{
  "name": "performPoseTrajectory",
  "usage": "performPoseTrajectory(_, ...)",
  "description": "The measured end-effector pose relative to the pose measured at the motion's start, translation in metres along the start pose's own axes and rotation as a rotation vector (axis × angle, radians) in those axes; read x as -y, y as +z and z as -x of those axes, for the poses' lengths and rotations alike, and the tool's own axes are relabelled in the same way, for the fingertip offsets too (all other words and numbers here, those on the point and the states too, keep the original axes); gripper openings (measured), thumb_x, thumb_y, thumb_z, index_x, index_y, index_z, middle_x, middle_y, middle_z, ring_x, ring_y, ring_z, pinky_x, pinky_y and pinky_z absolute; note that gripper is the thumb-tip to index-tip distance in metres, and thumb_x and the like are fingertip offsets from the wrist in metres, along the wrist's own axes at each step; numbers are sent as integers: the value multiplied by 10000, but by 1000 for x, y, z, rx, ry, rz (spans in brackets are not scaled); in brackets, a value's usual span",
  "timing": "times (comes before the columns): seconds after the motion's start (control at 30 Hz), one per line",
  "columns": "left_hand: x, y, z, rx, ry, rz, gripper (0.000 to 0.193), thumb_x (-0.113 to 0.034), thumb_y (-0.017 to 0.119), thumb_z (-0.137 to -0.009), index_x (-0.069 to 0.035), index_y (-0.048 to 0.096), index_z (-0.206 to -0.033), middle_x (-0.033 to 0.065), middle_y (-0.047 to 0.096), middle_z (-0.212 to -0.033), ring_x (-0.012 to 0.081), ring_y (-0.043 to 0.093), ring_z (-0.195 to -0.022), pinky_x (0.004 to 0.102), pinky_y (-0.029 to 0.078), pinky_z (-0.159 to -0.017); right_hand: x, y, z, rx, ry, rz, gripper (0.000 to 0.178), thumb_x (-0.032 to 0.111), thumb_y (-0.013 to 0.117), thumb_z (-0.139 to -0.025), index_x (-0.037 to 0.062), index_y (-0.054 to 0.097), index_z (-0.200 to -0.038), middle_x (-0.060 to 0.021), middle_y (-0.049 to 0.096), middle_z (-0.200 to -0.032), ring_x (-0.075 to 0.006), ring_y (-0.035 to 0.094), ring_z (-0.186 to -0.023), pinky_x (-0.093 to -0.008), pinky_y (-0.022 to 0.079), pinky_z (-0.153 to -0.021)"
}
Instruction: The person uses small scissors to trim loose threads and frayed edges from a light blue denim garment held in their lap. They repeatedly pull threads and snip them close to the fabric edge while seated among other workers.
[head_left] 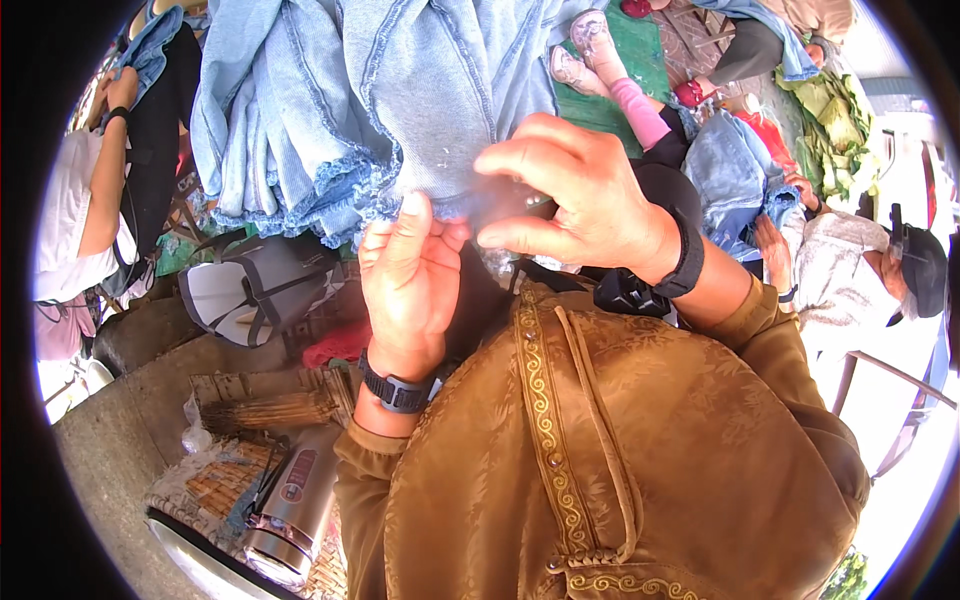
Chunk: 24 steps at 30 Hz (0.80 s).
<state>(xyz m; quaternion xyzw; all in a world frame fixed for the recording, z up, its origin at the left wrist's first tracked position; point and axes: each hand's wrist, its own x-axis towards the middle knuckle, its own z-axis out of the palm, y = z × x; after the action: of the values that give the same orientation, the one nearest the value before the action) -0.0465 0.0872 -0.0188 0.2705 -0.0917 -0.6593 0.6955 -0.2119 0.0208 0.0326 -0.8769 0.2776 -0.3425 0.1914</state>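
one frayed light-blue denim hem [345, 185], ahead of brown embroidered jacket [690, 430]; left hand [408, 285] at its edge, cannot tell if pinching; right hand [600, 205] with thumb and forefinger apart, hold unclear; could unravel if tugged hard.

Pale blue, dark-seamed denim [425, 100]
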Motion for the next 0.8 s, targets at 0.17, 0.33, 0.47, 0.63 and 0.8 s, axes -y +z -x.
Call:
performPoseTrajectory(0.17,-2,-9,-1,20,-7,-65,147,-161,548,-927,-102,642,-831,59,669,-858,217,642,-767,383,527,-724,3,8,1,200,-190,61,307,91,754,-601,117,618,-876,-31,522,-734,-232,556,-601,-303,446,-513)
performPoseTrajectory(0.33,-9,-11,-1,45,-5,11,155,-203,536,-936,-90,638,-909,68,668,-839,221,623,-768,349,508,-714,-3,9,10,-82,51,-70,314,121,786,-612,61,579,-840,-74,551,-752,-226,575,-632,-327,469,-547)
performPoseTrajectory(0.47,-17,-6,-7,46,-49,65,192,-238,528,-939,-72,622,-915,76,666,-820,211,604,-800,333,483,-746,-19,51,7,-246,193,46,320,168,735,-620,75,541,-857,-93,563,-756,-273,591,-618,-361,469,-541)
performPoseTrajectory(0.63,-37,-11,-16,-15,18,120,204,-239,524,-939,-55,612,-940,83,658,-806,198,583,-753,330,467,-724,-29,51,11,-265,259,-171,233,45,625,-632,31,553,-853,-122,558,-764,-312,569,-634,-357,456,-551)
performPoseTrajectory(0.8,-48,-29,-26,-36,-20,186,249,-291,566,-913,-45,604,-913,49,622,-809,193,571,-808,363,466,-755,-17,34,-1,-229,163,-291,212,14,611,-631,21,539,-830,-118,531,-740,-301,526,-619,-339,426,-547)
